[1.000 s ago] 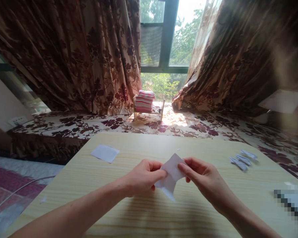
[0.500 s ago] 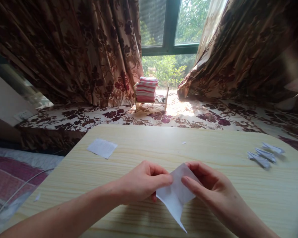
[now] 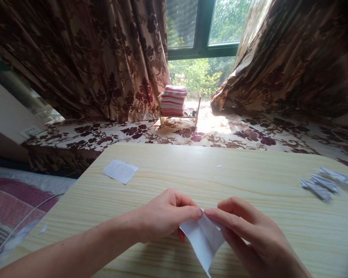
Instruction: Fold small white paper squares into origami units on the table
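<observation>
Nearest to us, the white paper has dropped flatter in the last half second. Its upper corner, which stood up between our hands a moment ago, is now folded down under the fingers of our right hand, and only the lower point still juts toward the near edge of the counter. We read this as the fold in hand being pressed shut rather than still being lined up.

Both grips are closed on the sheet. Our left hand pinches its left edge between thumb and curled fingers. The right hand's forefinger lies across the top, its tip meeting the left thumb, with the paper held just above the counter.

Farther out, a flat printed slip lies at the left of the counter and a tiny scrap near its middle. Three folded paper pieces sit close together at the far right. Beyond the counter, a striped stack of cloth rests on a small wooden rack on the flowered ledge, between parted curtains below the window.
</observation>
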`<state>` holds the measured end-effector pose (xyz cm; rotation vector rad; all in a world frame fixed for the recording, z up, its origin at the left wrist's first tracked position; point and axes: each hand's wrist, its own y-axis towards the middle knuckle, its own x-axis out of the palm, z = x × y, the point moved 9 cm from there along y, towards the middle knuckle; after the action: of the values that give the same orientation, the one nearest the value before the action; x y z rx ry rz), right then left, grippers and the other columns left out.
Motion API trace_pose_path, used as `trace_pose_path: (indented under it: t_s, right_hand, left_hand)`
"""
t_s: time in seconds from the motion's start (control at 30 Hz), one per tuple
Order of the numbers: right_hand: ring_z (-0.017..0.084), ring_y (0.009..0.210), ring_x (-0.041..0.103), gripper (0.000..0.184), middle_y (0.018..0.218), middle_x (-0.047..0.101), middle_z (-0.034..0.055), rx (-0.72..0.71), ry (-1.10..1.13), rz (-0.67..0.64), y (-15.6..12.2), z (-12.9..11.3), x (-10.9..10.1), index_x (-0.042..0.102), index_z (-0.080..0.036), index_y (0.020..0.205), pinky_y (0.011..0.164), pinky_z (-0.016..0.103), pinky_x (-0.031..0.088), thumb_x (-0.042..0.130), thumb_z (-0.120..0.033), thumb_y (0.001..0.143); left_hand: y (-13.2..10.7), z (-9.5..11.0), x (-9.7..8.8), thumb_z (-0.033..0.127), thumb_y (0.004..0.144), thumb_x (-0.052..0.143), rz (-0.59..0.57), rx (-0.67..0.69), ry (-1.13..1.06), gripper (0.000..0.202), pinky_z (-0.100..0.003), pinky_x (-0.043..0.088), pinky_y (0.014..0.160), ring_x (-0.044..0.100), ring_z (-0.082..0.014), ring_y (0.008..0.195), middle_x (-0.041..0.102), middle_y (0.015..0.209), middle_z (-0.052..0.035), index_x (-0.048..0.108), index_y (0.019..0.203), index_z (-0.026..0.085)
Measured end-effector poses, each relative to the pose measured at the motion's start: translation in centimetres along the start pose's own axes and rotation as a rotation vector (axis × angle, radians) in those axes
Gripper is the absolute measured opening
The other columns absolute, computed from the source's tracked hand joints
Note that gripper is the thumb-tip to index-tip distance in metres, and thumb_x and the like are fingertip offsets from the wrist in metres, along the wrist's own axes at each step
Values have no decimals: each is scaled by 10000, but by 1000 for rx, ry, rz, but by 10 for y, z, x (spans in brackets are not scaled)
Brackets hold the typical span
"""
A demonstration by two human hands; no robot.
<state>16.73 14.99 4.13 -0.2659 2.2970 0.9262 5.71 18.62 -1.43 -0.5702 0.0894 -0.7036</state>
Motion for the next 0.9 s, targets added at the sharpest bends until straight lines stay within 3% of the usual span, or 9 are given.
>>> trace_pose_path:
  t_s: [0.17, 0.27, 0.63, 0.9]
  right_hand:
    - [133, 705, 622, 356, 868, 627, 67, -33, -129, 74, 0, -7, -10, 652, -245, 1120, 559, 195, 512, 523, -70, 838]
    - [127, 718, 617, 343, 872, 615, 68, -44, -131, 90, -1, -10, -10, 658, -240, 1087, 561, 185, 509, 518, -57, 832]
    - [137, 727, 609, 381, 846, 610, 56, -14, -88, 85, 0, -9, -9, 680, -287, 1073, 574, 206, 502, 516, -51, 822]
    - [138, 740, 611, 357, 874, 612, 72, -52, -142, 61, -2, -11, -8, 661, -235, 1083, 574, 196, 511, 523, -37, 819]
  left_hand:
    - [-4, 0, 12, 285, 670, 571, -104, -34, 36, 176, -207, 315, 487, 426, -78, 491, 480, 512, 37, 570, 560, 148]
    - [-3, -3, 10, 271, 643, 570, -66, -64, -19, 150, -206, 268, 445, 397, -74, 456, 485, 485, 40, 595, 566, 145]
    - [-2, -5, 3, 215, 585, 594, -24, -89, -173, 130, -194, 335, 469, 472, -84, 502, 561, 535, 13, 665, 613, 110]
    - [-2, -7, 7, 171, 574, 579, -96, -100, -165, 121, -189, 317, 469, 466, -77, 501, 561, 523, 27, 680, 623, 126]
